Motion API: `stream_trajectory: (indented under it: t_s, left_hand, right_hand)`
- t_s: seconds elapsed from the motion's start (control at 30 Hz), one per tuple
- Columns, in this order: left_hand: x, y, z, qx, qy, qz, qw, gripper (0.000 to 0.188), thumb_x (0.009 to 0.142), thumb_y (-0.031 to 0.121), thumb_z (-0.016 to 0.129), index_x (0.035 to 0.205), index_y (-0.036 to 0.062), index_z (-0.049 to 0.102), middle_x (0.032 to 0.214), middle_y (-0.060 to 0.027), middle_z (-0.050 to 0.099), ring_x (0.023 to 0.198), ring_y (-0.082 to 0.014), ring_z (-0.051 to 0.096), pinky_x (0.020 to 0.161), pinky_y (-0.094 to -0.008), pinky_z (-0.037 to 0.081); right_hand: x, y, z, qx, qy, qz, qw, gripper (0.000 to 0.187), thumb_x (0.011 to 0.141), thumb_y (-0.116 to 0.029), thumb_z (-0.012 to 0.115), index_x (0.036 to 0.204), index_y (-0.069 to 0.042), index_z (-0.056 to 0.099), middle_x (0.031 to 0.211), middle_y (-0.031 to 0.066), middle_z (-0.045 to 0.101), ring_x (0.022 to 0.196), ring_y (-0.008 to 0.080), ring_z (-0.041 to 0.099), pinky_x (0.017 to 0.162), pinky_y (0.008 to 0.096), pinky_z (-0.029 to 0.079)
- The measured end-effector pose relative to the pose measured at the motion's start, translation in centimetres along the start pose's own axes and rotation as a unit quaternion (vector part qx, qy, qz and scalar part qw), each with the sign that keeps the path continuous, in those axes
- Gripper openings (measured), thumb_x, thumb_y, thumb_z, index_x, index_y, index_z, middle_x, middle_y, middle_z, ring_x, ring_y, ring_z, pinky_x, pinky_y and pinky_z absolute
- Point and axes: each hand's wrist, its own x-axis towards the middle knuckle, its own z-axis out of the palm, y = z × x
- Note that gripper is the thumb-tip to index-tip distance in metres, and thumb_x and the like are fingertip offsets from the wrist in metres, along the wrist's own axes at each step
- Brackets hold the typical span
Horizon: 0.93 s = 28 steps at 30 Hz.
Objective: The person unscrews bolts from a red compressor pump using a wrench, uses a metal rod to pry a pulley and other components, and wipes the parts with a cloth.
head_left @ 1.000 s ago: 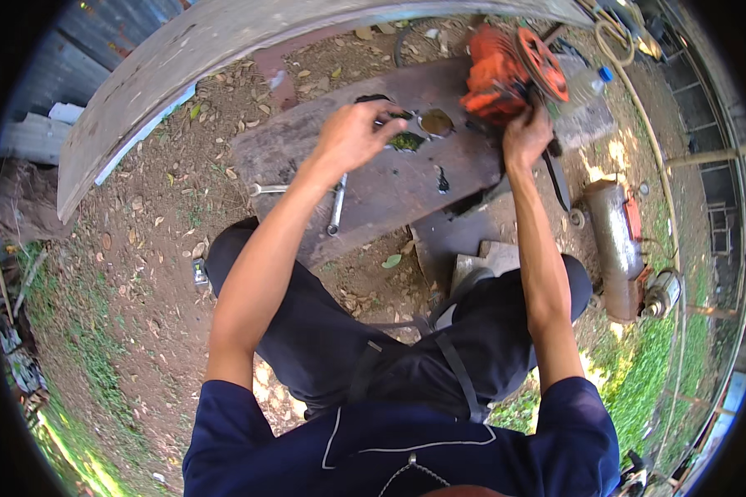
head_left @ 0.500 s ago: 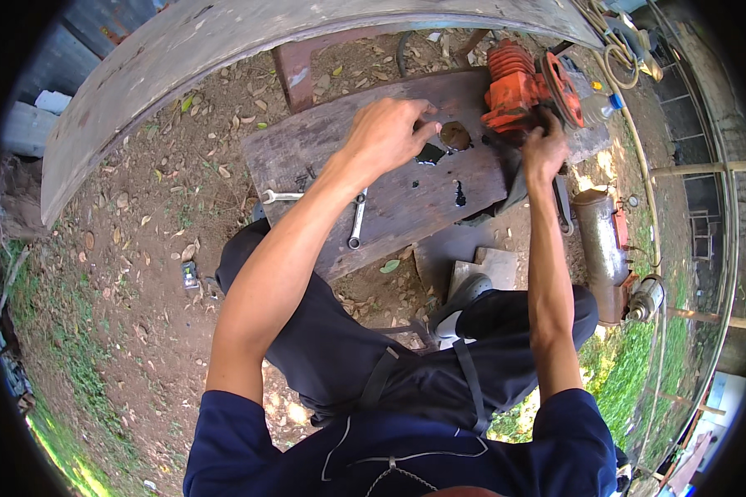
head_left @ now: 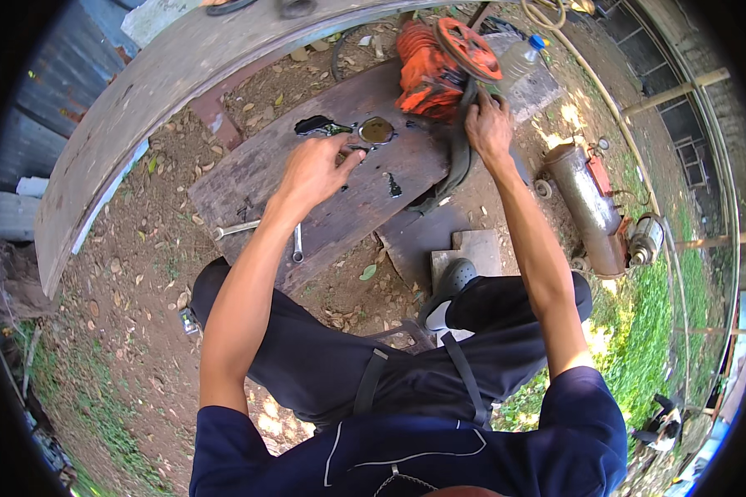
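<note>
My left hand (head_left: 317, 172) hovers low over the wooden board (head_left: 249, 186), thumb and fingers curled together beside a round, shallow metal cup (head_left: 376, 130) of dark, oily liquid. Whatever its fingertips hold, if anything, is too small to make out. Dark oil (head_left: 317, 125) is spilled on the wood nearby. My right hand (head_left: 490, 126) is closed on a dark cloth (head_left: 460, 157) that hangs over the board's right edge. Just beyond it stands an orange finned compressor pump (head_left: 427, 79) with a spoked pulley wheel (head_left: 468, 50). Two spanners lie by my left forearm, one a combination spanner (head_left: 297, 243).
A clear bottle with a blue cap (head_left: 522, 58) stands right of the pump. Further right lies a rusty metal tank (head_left: 580, 199) with a gauge. A grey wooden tabletop (head_left: 133, 108) arches across the far left. A black-and-white animal (head_left: 663, 422) is at lower right.
My right hand has moved from the pump's base to the cloth, which is now drawn up beside the pump. My left hand has come lower, nearer the board. The whole view has shifted.
</note>
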Motion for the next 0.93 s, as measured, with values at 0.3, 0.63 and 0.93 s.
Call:
stream_trajectory:
  t_s: [0.3,0.63,0.93]
  left_hand:
    - [-0.3,0.0,-0.2,0.015,0.011,-0.01,1.0,0.032,0.09,0.025,0.069,0.114,0.0039,0.07,0.098,-0.0142,0.074,0.085,-0.0272,0.073,0.077,-0.0377,0.055]
    - [0.4,-0.3,0.8,0.035,0.008,0.01,0.999,0.031,0.09,0.024,0.069,0.112,0.0023,0.071,0.09,-0.0147,0.074,0.078,-0.024,0.072,0.072,-0.0355,0.054]
    - [0.4,-0.2,2.2,0.015,-0.027,-0.021,0.999,0.034,0.088,0.031,0.071,0.112,0.0074,0.072,0.092,-0.018,0.074,0.085,-0.028,0.074,0.078,-0.0409,0.056]
  right_hand:
    - [1.2,-2.1,0.1,0.032,0.031,0.01,0.999,0.03,0.087,-0.011,0.056,0.112,-0.001,0.068,0.109,0.0221,0.06,0.107,0.0387,0.056,0.094,0.0482,0.045]
    - [1.8,-8.5,0.1,-0.019,-0.039,0.133,0.99,0.026,0.085,-0.01,0.058,0.102,0.008,0.065,0.111,0.0266,0.06,0.102,0.037,0.061,0.087,0.0432,0.052]
    - [2.8,-7.2,0.7,0.301,-0.097,0.005,0.949,0.033,0.09,-0.026,0.063,0.117,-0.007,0.067,0.124,0.0248,0.059,0.115,0.0435,0.057,0.099,0.048,0.047]
